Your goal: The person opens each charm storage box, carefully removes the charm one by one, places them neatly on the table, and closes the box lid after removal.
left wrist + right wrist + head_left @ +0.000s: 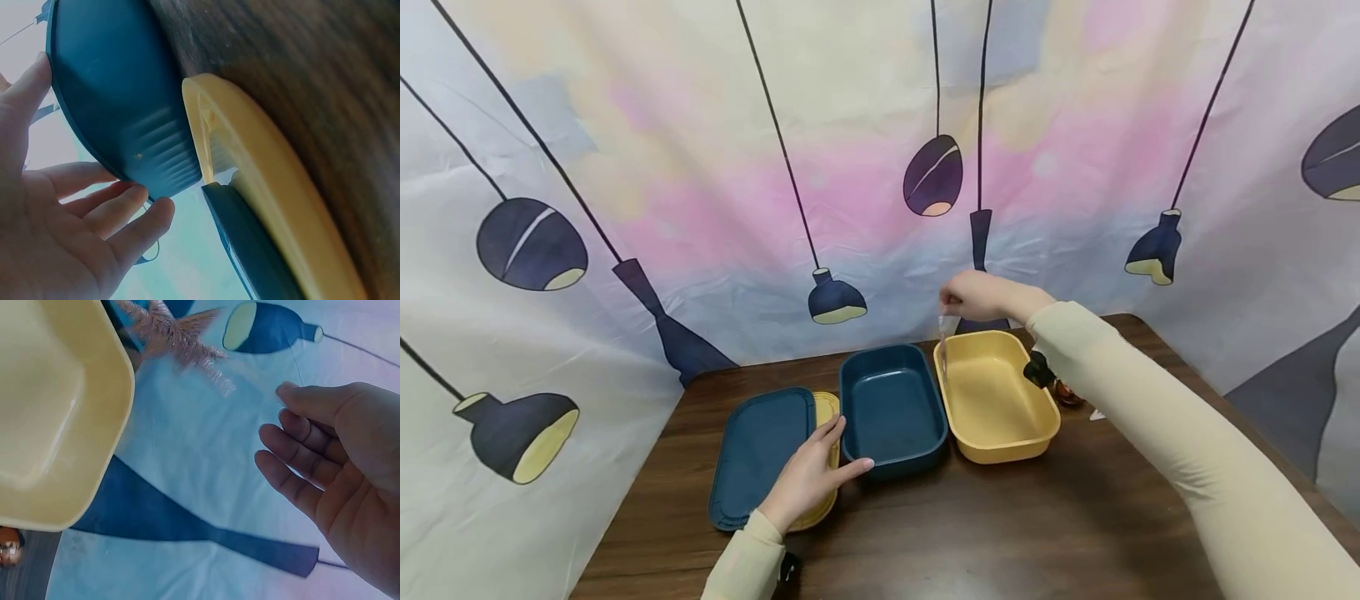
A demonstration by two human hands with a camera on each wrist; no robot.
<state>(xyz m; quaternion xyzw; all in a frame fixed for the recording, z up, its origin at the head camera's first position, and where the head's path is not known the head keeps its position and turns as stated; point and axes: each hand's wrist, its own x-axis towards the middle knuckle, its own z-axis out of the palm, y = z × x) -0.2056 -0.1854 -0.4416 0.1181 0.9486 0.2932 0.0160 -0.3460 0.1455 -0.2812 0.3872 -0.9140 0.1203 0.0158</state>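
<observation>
My right hand is raised above the far left edge of the yellow box. Between thumb and forefinger it pinches the thin, clear hanging loop of a pink tinsel star ornament. The star dangles below the fingers, near the yellow box's left rim, and looks blurred in the head view. My left hand rests at the near left corner of the deep blue box, thumb and fingers spread along its rim. Both boxes stand side by side, and their visible floors are bare.
Left of the blue box, a blue lid lies over a yellow lid. A shiny copper-coloured ball and a small white piece are right of the yellow box. A printed curtain hangs behind the wooden table.
</observation>
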